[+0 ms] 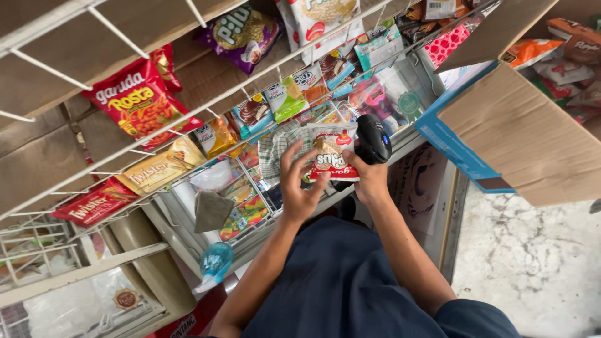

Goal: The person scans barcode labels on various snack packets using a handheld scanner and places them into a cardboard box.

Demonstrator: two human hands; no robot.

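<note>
White wire shelving (pixel 44 25) stands over a pale mottled stone floor (pixel 532 263) in daylight.

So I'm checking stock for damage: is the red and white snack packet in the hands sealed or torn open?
Appears sealed. The snack packet looks puffed and whole, with no visible tear; its lower edge is hidden.

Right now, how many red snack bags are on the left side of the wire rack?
3: a big red snack bag high on the rack, a smaller one behind its upper right, and a flat red pack lower left. Others may be hidden.
</note>
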